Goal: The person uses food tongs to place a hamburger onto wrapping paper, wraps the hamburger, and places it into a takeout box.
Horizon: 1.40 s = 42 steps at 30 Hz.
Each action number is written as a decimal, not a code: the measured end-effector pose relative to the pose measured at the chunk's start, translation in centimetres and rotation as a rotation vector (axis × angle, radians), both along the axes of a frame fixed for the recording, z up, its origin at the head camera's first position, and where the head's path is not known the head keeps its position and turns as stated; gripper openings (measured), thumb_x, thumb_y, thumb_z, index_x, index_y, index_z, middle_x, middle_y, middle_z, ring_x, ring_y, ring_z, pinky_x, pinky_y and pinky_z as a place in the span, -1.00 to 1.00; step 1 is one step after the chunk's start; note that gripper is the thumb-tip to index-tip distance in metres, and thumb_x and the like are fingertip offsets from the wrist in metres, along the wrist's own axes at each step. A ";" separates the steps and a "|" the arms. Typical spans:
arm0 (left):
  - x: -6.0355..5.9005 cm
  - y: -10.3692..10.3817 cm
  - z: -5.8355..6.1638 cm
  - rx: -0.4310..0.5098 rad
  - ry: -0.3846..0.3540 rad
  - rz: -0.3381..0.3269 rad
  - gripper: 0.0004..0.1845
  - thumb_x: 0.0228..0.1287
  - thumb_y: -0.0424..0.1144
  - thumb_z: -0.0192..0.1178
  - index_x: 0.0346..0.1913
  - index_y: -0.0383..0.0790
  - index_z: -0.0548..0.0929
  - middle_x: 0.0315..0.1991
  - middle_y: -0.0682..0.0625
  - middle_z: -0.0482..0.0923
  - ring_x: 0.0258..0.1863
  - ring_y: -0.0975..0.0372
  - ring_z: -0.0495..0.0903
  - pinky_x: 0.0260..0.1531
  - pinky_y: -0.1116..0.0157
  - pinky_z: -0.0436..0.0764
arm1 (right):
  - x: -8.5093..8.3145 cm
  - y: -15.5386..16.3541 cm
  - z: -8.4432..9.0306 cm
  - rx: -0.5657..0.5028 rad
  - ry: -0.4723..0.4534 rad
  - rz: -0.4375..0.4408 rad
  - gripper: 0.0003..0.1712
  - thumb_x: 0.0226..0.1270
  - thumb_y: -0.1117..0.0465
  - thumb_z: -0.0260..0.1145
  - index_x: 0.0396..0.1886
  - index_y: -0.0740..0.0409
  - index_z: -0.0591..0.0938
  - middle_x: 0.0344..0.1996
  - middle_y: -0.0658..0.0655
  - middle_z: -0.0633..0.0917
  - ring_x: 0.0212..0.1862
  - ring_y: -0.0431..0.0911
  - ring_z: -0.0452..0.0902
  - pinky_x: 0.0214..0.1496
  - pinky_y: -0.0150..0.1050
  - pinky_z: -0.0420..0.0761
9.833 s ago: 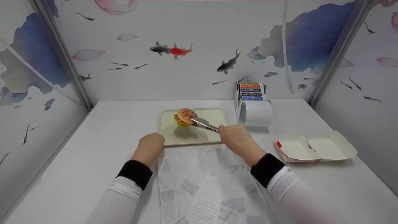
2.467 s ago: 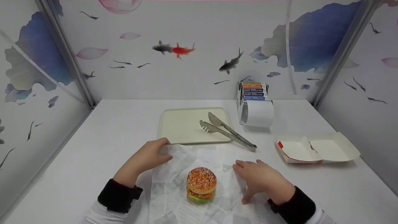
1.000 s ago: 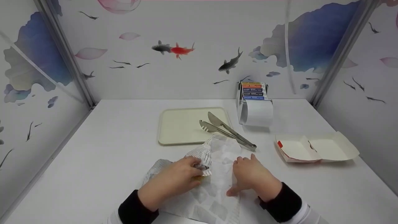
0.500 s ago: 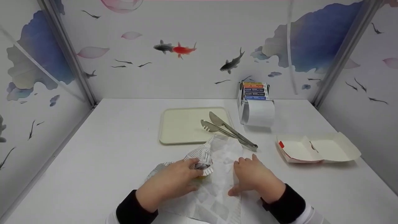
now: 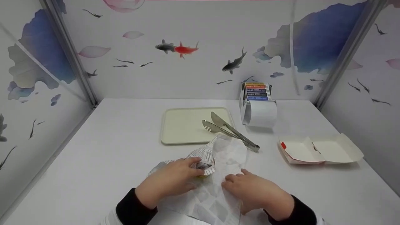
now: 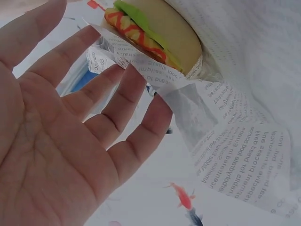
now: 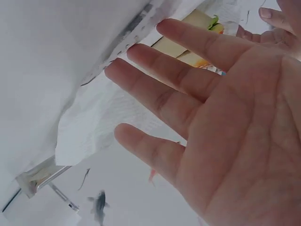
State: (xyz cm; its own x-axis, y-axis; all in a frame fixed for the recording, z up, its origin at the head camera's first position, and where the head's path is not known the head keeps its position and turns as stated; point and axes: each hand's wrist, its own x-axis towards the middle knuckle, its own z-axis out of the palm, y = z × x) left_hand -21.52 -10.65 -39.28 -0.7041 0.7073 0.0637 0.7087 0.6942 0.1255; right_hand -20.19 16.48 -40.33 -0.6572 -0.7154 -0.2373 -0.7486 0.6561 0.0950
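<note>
A burger with lettuce and sauce lies on a sheet of printed wrapping paper, which is folded up over it. In the head view only a yellow-green edge of the burger shows. My left hand lies over the burger's left side and presses a flap of paper against it; in the left wrist view its fingers are straight. My right hand rests flat on the paper right of the burger, its fingers straight against the raised sheet.
Metal tongs lie across the right edge of a cream tray just beyond the paper. A paper roll dispenser stands at the back right. An open white clamshell box sits at the right. Patterned walls enclose three sides.
My right hand has slid left and toward me along the paper, closer to the burger. The left hand has stayed on the folded flap. Earlier the burger lay bare on the flat sheet.
</note>
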 end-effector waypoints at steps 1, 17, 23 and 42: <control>0.0 0.0 0.0 -0.001 0.000 -0.002 -0.53 0.30 -0.15 0.46 0.27 0.07 0.72 0.47 -0.19 0.51 0.32 -0.09 0.64 0.30 -0.05 0.65 | 0.2 -0.1 0.0 -0.003 0.019 0.015 -0.18 -0.19 0.11 0.77 0.14 0.04 0.59 0.14 0.13 0.69 0.15 0.05 0.68 0.36 0.23 0.60; -0.7 0.0 -1.1 0.065 0.114 -0.024 -0.63 0.26 -0.12 0.49 0.13 0.07 0.75 0.27 -0.07 0.62 0.19 0.05 0.66 0.21 0.06 0.68 | 1.4 -1.2 -1.0 0.011 0.158 0.063 -0.28 -0.17 0.22 0.67 0.09 -0.01 0.58 -0.04 0.10 0.68 -0.08 0.05 0.67 0.23 0.17 0.69; -1.2 -0.2 -1.6 0.085 0.094 -0.036 -0.66 0.28 -0.16 0.46 0.10 0.01 0.75 0.37 -0.13 0.57 0.32 0.01 0.62 0.29 0.03 0.66 | 0.9 -1.2 -1.5 -0.052 0.237 0.092 -0.54 0.00 0.29 0.58 -0.08 0.04 0.61 -0.23 0.04 0.67 -0.24 0.00 0.67 0.12 0.12 0.72; -1.1 0.0 -0.7 0.133 -0.088 -0.119 -0.67 0.40 -0.27 0.33 0.19 -0.10 0.75 0.32 -0.03 0.67 0.33 0.09 0.65 0.38 0.16 0.61 | -3.1 0.9 0.6 -0.769 0.325 0.079 -0.85 0.32 0.30 0.46 -0.38 0.03 0.65 -0.55 -0.07 0.64 -0.43 -0.18 0.49 -0.24 -0.18 0.54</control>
State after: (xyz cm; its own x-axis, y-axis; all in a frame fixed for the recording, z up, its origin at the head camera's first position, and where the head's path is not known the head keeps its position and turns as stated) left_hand -22.62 -10.65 -39.94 -0.6233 0.7750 0.1044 0.7668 0.5796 0.2758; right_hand -23.25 17.35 -39.71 -0.5493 -0.6471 0.5286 -0.8079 0.5728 -0.1383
